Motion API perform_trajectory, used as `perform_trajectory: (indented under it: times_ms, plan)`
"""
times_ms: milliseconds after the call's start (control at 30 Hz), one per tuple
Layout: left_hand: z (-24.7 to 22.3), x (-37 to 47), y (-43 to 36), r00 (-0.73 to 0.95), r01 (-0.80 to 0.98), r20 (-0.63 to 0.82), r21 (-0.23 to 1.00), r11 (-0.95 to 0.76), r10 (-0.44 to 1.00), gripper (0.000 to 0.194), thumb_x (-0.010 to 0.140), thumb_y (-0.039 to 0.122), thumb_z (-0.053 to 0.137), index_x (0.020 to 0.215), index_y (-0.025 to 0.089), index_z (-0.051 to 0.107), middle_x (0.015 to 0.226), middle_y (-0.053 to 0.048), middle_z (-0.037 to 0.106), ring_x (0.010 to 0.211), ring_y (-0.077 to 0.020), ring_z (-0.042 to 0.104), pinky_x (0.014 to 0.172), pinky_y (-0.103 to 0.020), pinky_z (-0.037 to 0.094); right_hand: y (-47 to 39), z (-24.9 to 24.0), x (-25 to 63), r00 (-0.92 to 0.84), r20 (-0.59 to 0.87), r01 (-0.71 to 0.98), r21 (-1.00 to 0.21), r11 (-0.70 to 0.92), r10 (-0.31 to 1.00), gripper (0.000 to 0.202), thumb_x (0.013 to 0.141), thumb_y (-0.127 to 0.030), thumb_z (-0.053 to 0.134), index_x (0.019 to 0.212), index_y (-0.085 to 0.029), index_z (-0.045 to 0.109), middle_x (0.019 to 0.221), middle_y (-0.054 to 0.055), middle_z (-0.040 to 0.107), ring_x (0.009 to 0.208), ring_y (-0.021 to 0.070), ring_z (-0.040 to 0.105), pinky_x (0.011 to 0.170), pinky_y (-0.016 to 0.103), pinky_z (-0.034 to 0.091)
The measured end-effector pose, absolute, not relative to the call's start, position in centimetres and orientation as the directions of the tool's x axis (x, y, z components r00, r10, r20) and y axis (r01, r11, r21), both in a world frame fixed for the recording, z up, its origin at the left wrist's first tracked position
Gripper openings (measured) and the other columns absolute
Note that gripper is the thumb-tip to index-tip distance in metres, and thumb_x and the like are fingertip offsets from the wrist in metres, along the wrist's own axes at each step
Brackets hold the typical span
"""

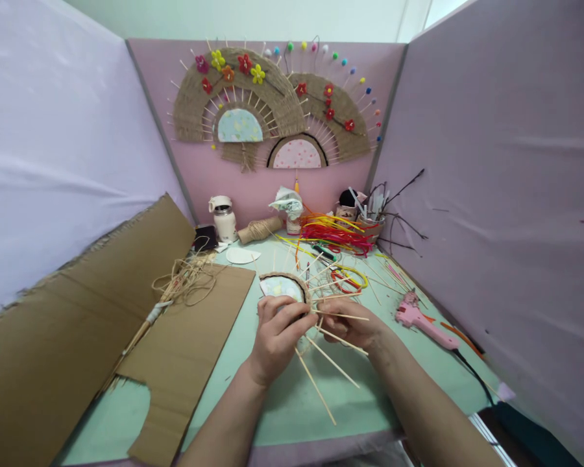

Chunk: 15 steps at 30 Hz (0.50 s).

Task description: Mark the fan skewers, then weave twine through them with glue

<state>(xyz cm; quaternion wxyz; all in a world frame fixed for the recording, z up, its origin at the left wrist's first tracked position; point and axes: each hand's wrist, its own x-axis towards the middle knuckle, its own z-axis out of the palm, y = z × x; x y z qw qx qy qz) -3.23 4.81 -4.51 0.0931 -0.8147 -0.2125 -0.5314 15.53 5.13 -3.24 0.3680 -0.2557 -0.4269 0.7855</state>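
Note:
A small half-round fan piece (278, 285) with pale patterned fabric, a dark line and a twine-wrapped rim is held above the green tabletop. Thin wooden sticks (335, 365) radiate from its curved edge. My left hand (281, 331) is closed round the piece, its fingers across the lower part of the fabric and rim. Close beside it, my right hand (348, 322) is closed at the rim among the sticks, its fingertips pinched; what lies between them is too small to make out. My fingers hide part of the rim.
Cardboard sheets (199, 331) and loose twine (187, 279) lie at left. A pink glue gun (425, 324) with a cord rests at right. Behind are scissors (353, 280), red and yellow pipe cleaners (338, 235), a twine roll (260, 229) and a white bottle (224, 220). Decorated fans (187, 87) hang behind.

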Motion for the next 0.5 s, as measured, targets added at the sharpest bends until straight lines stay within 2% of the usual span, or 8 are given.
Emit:
perform_trajectory:
  times_ms: [167,233,267,333,400,500]
  plan:
    - [-4.3,-3.3,4.8,0.232,0.437,0.939,0.132,-0.890,0.253,0.023,0.090,0.016,0.054,0.108,0.024,0.066,0.099,-0.007,0.070,0.099,-0.0199,0.054,0.086,-0.039,0.042,5.7,-3.9,16.5,-0.625,-0.079,-0.364,-0.851,-0.379,0.777,0.051,0.076,-0.061,0.060,0.069,-0.012,0.065,0.039,-0.007,0.041,0.034,0.0039,0.022,0.035,0.018,0.018]
    - [-4.1,-3.3,4.7,0.202,0.437,0.947,0.142,-0.888,0.250,0.024,0.090,0.015,0.054,0.108,0.024,0.066,0.098,-0.007,0.069,0.099,-0.0200,0.054,0.085,-0.039,0.043,5.8,-4.1,16.5,-0.626,-0.102,-0.347,-0.852,-0.393,0.773,0.049,0.077,-0.059,0.060,0.070,-0.011,0.066,0.038,-0.007,0.041,0.032,0.0035,0.021,0.034,0.018,0.018]
    - [-4.0,-3.3,4.6,0.198,0.440,0.948,0.141,-0.887,0.249,0.024,0.090,0.014,0.054,0.108,0.024,0.066,0.097,-0.007,0.069,0.099,-0.0200,0.054,0.084,-0.038,0.043,5.8,-4.1,16.3,-0.619,-0.125,-0.322,-0.860,-0.396,0.775,0.044,0.078,-0.055,0.062,0.072,-0.011,0.066,0.041,-0.005,0.045,0.032,0.0038,0.025,0.033,0.018,0.020]
    - [-4.0,-3.3,4.6,0.212,0.443,0.946,0.130,-0.887,0.244,0.024,0.088,0.016,0.058,0.109,0.024,0.066,0.098,-0.007,0.069,0.098,-0.0202,0.055,0.084,-0.038,0.043,5.7,-4.0,15.4,-0.579,-0.168,-0.276,-0.880,-0.386,0.798,0.031,0.074,-0.043,0.070,0.079,-0.013,0.066,0.054,-0.001,0.058,0.039,0.0064,0.040,0.036,0.018,0.028]
    - [-4.2,-3.2,4.6,0.245,0.443,0.938,0.115,-0.889,0.244,0.025,0.087,0.019,0.060,0.111,0.025,0.065,0.100,-0.006,0.070,0.099,-0.0205,0.055,0.086,-0.038,0.042,5.5,-3.9,14.2,-0.504,-0.156,-0.293,-0.895,-0.338,0.850,0.025,0.069,-0.035,0.075,0.081,-0.016,0.064,0.068,0.000,0.063,0.053,0.0092,0.052,0.046,0.019,0.039]
    - [-4.6,-2.9,4.7,0.310,0.440,0.914,0.104,-0.892,0.260,0.025,0.088,0.016,0.057,0.111,0.024,0.065,0.101,-0.005,0.071,0.101,-0.0200,0.056,0.089,-0.038,0.040,5.5,-4.0,12.7,-0.418,-0.083,-0.360,-0.899,-0.249,0.904,0.029,0.065,-0.039,0.076,0.074,-0.020,0.057,0.070,-0.003,0.058,0.063,0.0086,0.052,0.063,0.021,0.045]
